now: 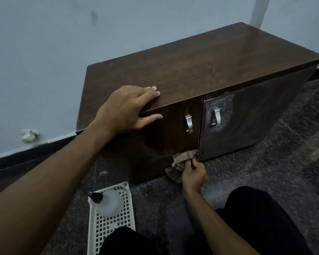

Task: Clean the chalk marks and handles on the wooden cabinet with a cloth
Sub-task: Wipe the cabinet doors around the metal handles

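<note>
A low dark wooden cabinet [201, 67] stands against the wall. It has two front doors, each with a metal handle: the left handle [188, 120] and the right handle [216, 116]. White chalk marks [221, 105] smear the right door around its handle. My left hand [129, 107] rests on the cabinet's top front edge, fingers straight on top and thumb against the left door. My right hand [193, 174] grips a crumpled brown cloth [182, 162] and holds it against the bottom of the left door, near the gap between the doors.
A white perforated plastic basket [112, 223] lies on the speckled dark floor at the lower left, with a translucent black-capped bottle [109, 201] in it. My knees in black trousers [261, 218] are at the bottom. A dark skirting board runs along the pale wall.
</note>
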